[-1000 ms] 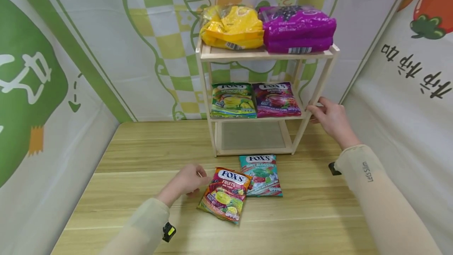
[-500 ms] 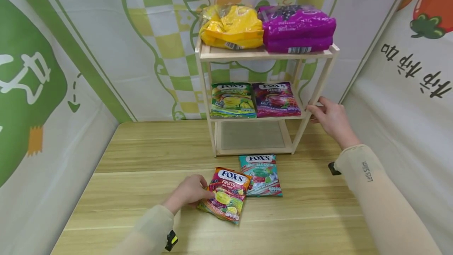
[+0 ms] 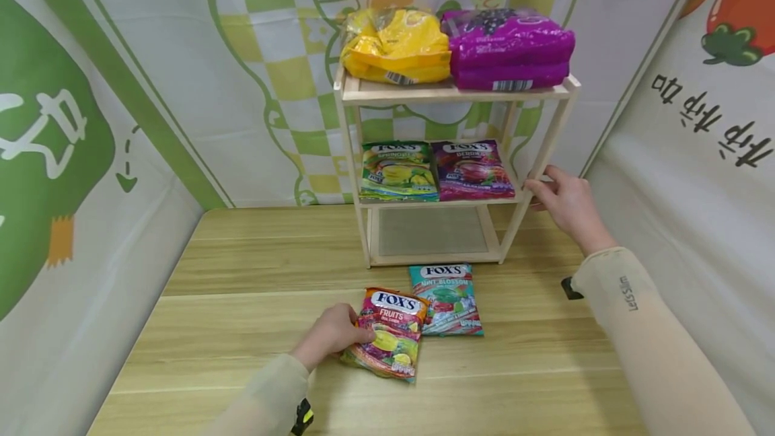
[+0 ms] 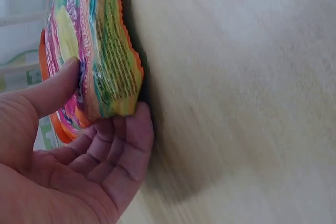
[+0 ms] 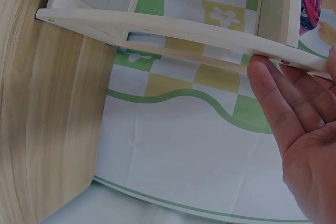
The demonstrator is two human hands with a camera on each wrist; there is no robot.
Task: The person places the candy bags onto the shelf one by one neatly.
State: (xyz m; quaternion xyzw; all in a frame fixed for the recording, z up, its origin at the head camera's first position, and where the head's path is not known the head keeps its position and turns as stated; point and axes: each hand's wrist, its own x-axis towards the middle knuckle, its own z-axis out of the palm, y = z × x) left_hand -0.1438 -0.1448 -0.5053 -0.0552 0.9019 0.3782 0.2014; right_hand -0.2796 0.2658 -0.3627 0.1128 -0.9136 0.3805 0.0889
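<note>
My left hand (image 3: 334, 335) pinches the left edge of the orange-red Fox's Fruits candy bag (image 3: 392, 338), thumb on the printed front and fingers under it. In the left wrist view, the bag (image 4: 113, 51) tilts with its striped lower edge showing. Partly behind it lies the teal Mint Blossom candy bag (image 3: 454, 301) on the table. My right hand (image 3: 566, 204) holds the right front post of the wooden shelf rack (image 3: 511, 231) at middle-shelf height. The right wrist view has the fingers of the right hand (image 5: 299, 103) against the post, the thumb mostly cut off at the frame edge.
On the rack's middle shelf lie a green Springtea bag (image 3: 399, 173) and a purple Berries bag (image 3: 475, 170). Larger yellow (image 3: 396, 46) and purple (image 3: 511, 49) bags sit on top. The wood-grain table (image 3: 242, 254) is walled by printed cloth (image 3: 175, 32).
My left hand has moved right onto the Fruits bag and taken hold of its left edge; the bag has shifted and tilted slightly. The right hand has stayed on the post.
</note>
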